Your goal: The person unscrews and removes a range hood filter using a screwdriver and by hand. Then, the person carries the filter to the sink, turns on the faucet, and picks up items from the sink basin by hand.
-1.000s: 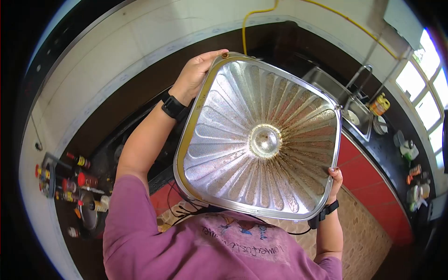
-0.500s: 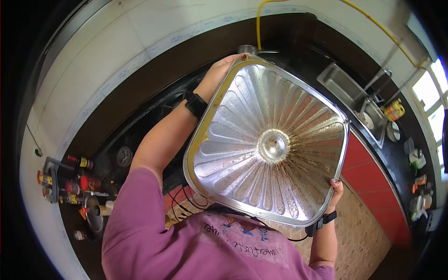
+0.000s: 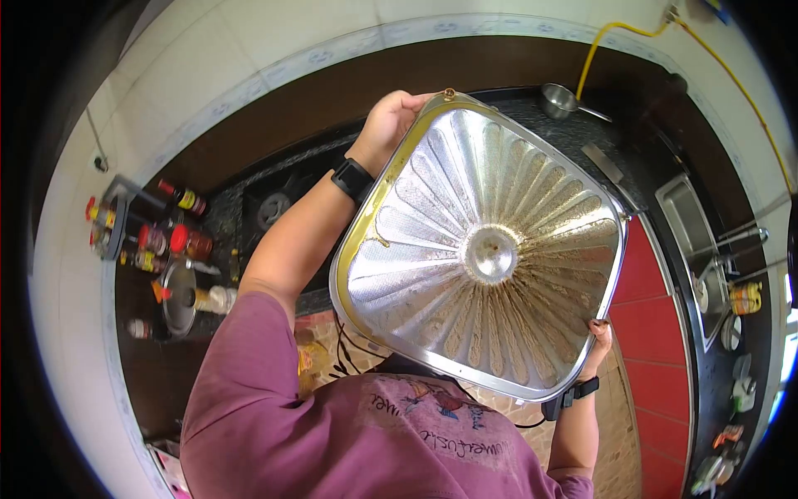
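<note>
1. Gripping the metal panel (image 3: pixel 416 224) takes 2 hands: the left hand (image 3: pixel 388 129) grasps its far-left corner, and the right hand (image 3: pixel 600 345) clasps its near-right edge, thumb over the rim.
2. The panel appears lifted in front of the torso, ribbed face up; these 2 nearly opposite holds should balance it well.
3. Firm, even pressure on the rim would suit it, with fingers off the brown-stained ribs, which may be slippery.
4. Left of the panel lie a burner (image 3: pixel 274 210) and a red-lidded jar (image 3: pixel 191 241) on the dark countertop (image 3: pixel 226 218).
5. Beyond the panel sits a saucepan (image 3: pixel 559 101); right of it are a metal sink (image 3: pixel 686 216) and red cabinet fronts (image 3: pixel 657 358), with patterned floor (image 3: pixel 619 416) below.
</note>
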Demonstrator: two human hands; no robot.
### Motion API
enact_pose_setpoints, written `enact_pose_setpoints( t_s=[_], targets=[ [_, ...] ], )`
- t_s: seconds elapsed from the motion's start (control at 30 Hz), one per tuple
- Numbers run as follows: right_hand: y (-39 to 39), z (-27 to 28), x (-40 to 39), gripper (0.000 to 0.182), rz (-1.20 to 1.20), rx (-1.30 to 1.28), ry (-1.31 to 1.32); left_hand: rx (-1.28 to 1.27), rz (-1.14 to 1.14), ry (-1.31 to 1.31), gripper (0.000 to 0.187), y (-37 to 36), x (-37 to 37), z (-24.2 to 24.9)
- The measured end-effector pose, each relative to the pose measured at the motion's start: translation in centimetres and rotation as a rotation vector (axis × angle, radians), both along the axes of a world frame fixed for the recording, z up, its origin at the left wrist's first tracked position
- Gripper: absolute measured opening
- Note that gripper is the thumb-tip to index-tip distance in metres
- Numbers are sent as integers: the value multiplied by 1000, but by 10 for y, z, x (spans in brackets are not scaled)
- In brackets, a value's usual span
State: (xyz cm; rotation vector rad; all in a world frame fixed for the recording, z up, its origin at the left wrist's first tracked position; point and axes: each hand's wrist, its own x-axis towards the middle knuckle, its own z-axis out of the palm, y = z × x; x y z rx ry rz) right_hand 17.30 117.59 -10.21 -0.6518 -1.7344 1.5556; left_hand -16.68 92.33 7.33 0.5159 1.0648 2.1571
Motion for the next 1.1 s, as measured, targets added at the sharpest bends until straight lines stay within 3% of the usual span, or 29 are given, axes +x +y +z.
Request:
enact_pose_setpoints(
  t_s=[0.07, 0.13, 0.23, 0.37, 0.43, 0.67, 0.73, 0.77, 0.8, 0.87, 0.93, 1.1],
  targets=[
    [-20, 17, -13, 14, 23, 157, -105, -4, -2, -18, 39, -37, -3, -5],
    [-34, 27, -21, 12, 136, -168, -22, -17, -6, -32, 39, -67, -3, -13],
    [-44, 22, -28, 9, 219, -397, 38, -142, 204, -13, 35, -101, 10, -22],
    [-50, 15, -30, 11, 318, -296, -6, -274, 225, 27, 30, -148, 29, -26],
    [-63, 31, -33, 17, 346, -463, -96, -320, 270, 15, 30, -168, 39, -31],
    [-74, 20, -60, 22, 494, -485, -127, -425, 386, -3, 30, -219, 51, -28],
    [-85, 40, -63, 19, 487, -374, -174, -406, 336, 35, 31, -225, 46, -29],
    [-73, 18, -67, 17, 471, -152, -83, -438, 309, 49, 30, -230, 42, -28],
    [-63, 19, -68, 17, 507, -130, -114, -468, 288, 63, 30, -236, 37, -26],
    [-63, 29, -83, 17, 436, -244, -48, -565, 322, 127, 25, -241, 22, -19],
    [-78, 77, -92, 21, 470, -556, -139, -291, 187, 184, 23, -240, -1, -20],
    [-63, 129, -111, 25, 404, -303, -20, -127, 58, 128, 22, -230, -36, 7]
  ],
)
